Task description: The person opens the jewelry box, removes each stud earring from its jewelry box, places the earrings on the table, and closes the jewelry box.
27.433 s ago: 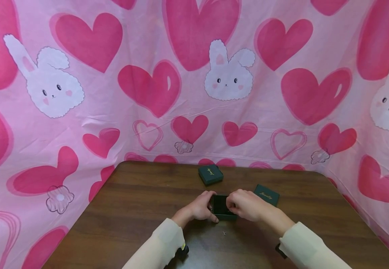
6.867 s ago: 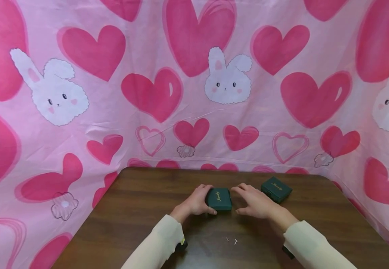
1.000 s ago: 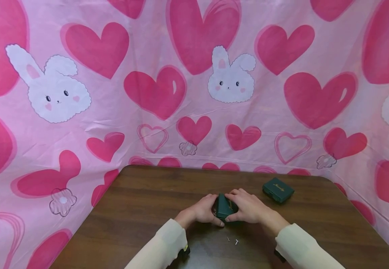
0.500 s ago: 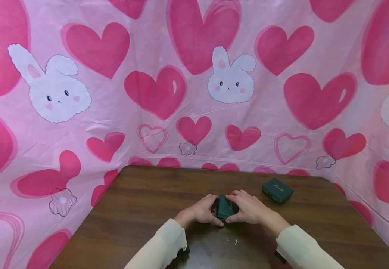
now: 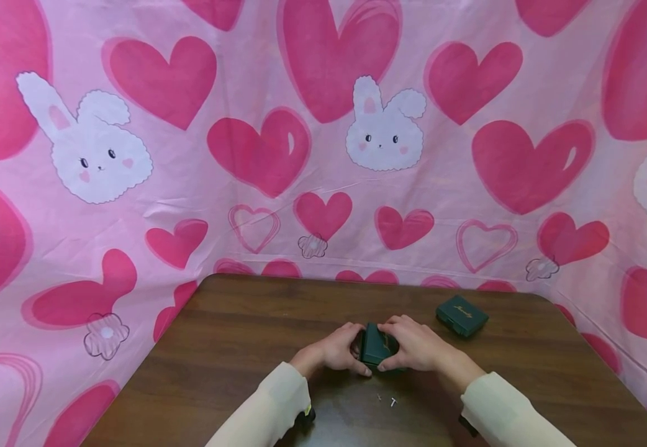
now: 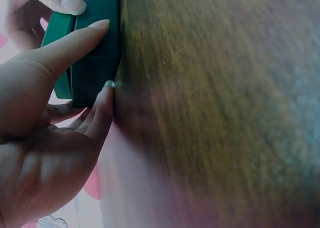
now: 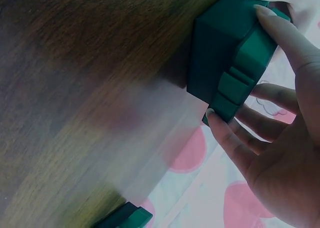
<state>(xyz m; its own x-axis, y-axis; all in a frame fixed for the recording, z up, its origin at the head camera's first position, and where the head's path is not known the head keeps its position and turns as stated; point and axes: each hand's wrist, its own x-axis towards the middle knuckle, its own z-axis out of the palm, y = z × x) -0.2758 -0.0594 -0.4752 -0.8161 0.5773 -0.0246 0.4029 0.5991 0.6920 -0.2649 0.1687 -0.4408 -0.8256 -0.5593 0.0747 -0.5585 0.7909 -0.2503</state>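
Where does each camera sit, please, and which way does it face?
Head: worn on the head, facing forward and down at the table; left hand, right hand and sleeves show.
Left wrist: worn there, facing the held box; both hands show.
Right wrist: worn there, facing that box; both hands show.
Both wrist views share box and table.

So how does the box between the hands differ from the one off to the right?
The held box is gripped by the left hand and right hand; no hand touches the far box. The far box lies farther back and to the right on the table than the held box. The far box's gold lettering shows whole; the held box's is partly covered by the right hand. Both are dark green.
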